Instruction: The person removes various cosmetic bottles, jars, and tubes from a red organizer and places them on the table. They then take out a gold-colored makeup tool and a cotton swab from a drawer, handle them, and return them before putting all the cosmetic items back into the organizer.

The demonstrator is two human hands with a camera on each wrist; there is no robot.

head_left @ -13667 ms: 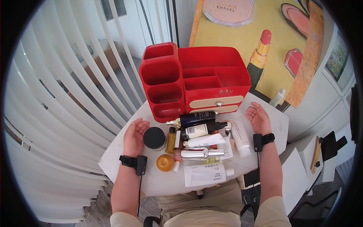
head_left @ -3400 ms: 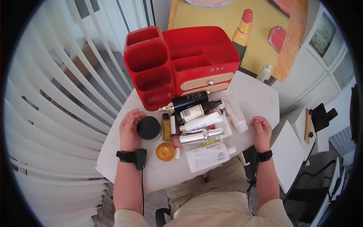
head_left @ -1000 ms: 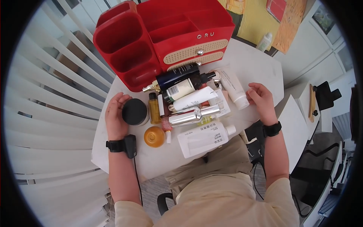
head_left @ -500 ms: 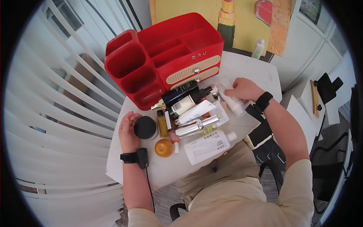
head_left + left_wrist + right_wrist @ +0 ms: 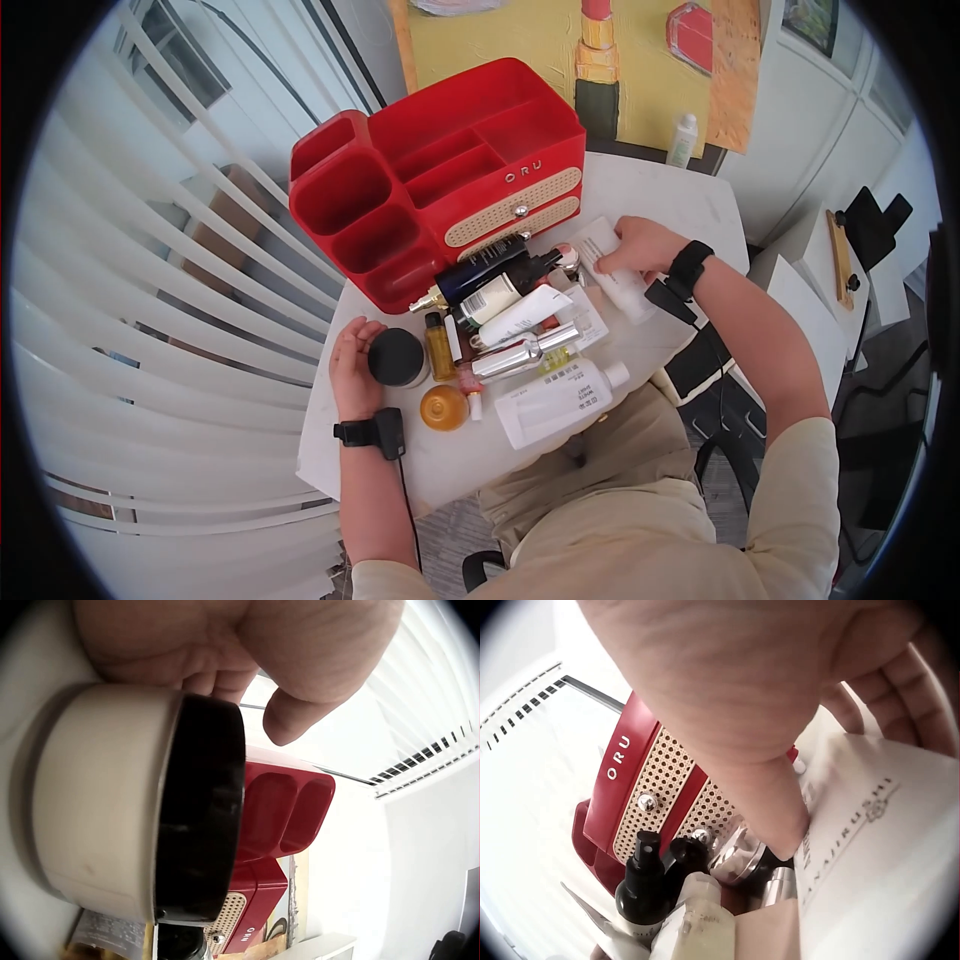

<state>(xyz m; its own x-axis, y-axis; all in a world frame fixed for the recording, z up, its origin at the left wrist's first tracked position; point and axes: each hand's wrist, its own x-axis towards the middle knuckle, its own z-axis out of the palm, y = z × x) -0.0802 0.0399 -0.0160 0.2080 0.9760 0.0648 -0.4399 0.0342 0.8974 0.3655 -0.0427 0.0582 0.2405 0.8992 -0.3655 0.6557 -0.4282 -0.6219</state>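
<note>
My right hand (image 5: 648, 245) grips a white squeeze tube (image 5: 624, 288) at the right side of the pile, thumb on its near side. In the right wrist view the thumb presses at the edge of the lettered tube, and the other fingers reach behind it. My left hand (image 5: 352, 368) rests on the table beside a jar with a black lid (image 5: 397, 357), fingers loosely curled and holding nothing. The left wrist view shows the jar's cream side (image 5: 105, 802) close up, under the palm. Behind the pile stands a red organizer (image 5: 430, 170) with open compartments and two woven-front drawers.
Several cosmetics lie heaped on the white table (image 5: 690, 200): a dark blue pump bottle (image 5: 482, 268), a silver tube (image 5: 505, 360), a white bottle (image 5: 560, 402) near the front edge, and a round amber bottle (image 5: 443, 408). A small bottle (image 5: 683, 140) stands beyond the table's back edge.
My right hand has moved left from beside the pile onto the white tube and now grips it. The left hand stays next to the jar. The head view has shifted.
</note>
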